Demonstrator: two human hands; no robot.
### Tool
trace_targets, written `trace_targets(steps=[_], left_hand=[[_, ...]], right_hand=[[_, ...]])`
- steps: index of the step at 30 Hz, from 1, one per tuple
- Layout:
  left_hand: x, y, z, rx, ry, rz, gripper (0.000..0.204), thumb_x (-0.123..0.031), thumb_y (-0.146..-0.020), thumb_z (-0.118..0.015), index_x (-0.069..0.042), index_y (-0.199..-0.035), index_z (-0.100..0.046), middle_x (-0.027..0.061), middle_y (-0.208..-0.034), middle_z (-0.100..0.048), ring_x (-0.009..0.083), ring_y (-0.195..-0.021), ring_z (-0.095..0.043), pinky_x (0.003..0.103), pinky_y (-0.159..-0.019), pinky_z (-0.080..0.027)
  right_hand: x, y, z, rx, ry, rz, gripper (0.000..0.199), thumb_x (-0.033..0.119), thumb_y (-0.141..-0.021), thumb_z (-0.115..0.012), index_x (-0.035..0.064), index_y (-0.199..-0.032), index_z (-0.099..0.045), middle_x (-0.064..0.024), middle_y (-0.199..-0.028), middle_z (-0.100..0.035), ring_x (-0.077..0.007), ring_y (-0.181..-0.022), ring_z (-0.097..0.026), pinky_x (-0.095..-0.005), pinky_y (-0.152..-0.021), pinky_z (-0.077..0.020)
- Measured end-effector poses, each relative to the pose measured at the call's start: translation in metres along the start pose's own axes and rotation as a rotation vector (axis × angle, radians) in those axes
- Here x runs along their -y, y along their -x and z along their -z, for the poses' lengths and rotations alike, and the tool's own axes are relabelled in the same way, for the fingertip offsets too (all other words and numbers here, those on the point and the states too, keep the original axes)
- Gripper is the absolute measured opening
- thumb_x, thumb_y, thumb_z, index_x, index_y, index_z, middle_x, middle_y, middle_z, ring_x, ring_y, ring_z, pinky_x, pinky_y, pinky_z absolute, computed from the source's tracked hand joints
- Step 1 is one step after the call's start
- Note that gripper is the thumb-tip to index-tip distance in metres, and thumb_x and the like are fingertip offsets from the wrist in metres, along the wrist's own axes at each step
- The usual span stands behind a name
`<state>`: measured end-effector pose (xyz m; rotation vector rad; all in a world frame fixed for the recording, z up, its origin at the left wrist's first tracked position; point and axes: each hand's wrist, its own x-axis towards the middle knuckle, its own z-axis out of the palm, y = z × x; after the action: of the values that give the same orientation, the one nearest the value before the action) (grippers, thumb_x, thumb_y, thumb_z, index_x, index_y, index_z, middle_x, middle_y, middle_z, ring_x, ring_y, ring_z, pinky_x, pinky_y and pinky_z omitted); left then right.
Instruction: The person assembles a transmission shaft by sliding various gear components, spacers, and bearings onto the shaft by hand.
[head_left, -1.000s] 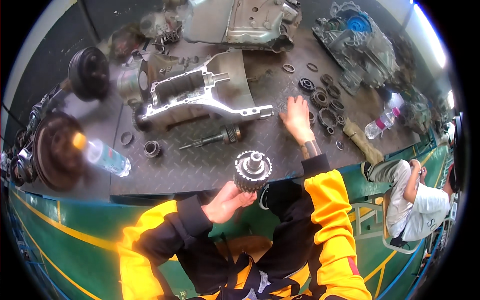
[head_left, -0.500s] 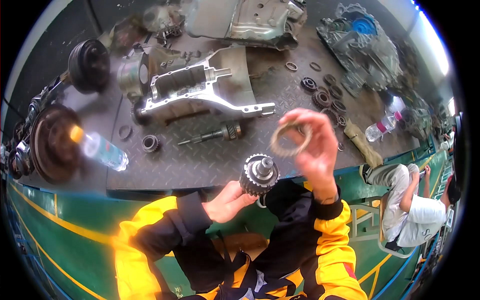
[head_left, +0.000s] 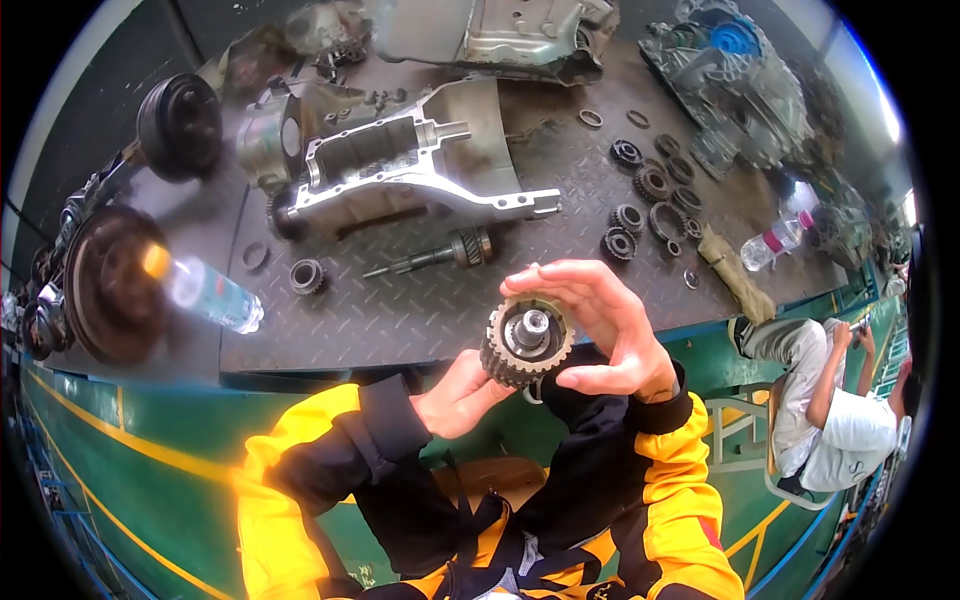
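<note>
In front of me, just off the table's near edge, my left hand (head_left: 457,396) grips a gear shaft (head_left: 534,325) from its lower left side. The shaft's end points up toward me, with a toothed gear body below it. A brass-coloured toothed ring (head_left: 566,350) now sits around the top of this assembly. My right hand (head_left: 618,330) is cupped along the upper and right side, thumb and fingers spread apart. Its fingertips are close to the ring's upper edge; whether they touch it I cannot tell.
On the metal table lie an open gearbox housing (head_left: 420,185), a splined shaft (head_left: 440,252), a small gear (head_left: 308,276) and several gears and rings (head_left: 652,184). Water bottles (head_left: 212,292) stand or lie at both sides. A person (head_left: 840,425) sits at the right.
My right hand has brought the brass-coloured ring down and left onto the gear shaft, and its fingers have spread. The left hand keeps its grip.
</note>
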<state>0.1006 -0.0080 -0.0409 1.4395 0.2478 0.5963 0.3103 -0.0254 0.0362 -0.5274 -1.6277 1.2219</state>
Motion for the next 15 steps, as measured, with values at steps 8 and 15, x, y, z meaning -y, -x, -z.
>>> trace_targets(steps=[8,15], left_hand=[[-0.001,0.006,0.002,0.000,-0.016,0.017,0.038,-0.031,-0.102,-0.046,-0.002,-0.126,-0.054,0.0110,-0.119,-0.060,0.0216,-0.108,-0.055,0.036,-0.095,-0.042],[0.001,0.005,0.004,-0.010,-0.030,0.005,0.029,-0.023,-0.098,-0.055,-0.008,-0.122,-0.051,-0.0012,-0.096,-0.054,0.0088,-0.082,-0.052,0.025,-0.066,-0.045]], right_hand=[[-0.001,-0.005,0.000,-0.048,0.112,-0.074,0.080,0.024,-0.073,-0.079,-0.0036,-0.138,-0.042,-0.0163,-0.129,-0.058,-0.0246,-0.121,-0.054,-0.0387,-0.105,-0.0391],[-0.001,-0.012,0.001,0.040,0.285,-0.063,0.058,0.021,-0.075,-0.075,-0.0019,-0.125,-0.057,-0.0163,-0.124,-0.061,-0.0274,-0.117,-0.057,-0.0380,-0.101,-0.0415]])
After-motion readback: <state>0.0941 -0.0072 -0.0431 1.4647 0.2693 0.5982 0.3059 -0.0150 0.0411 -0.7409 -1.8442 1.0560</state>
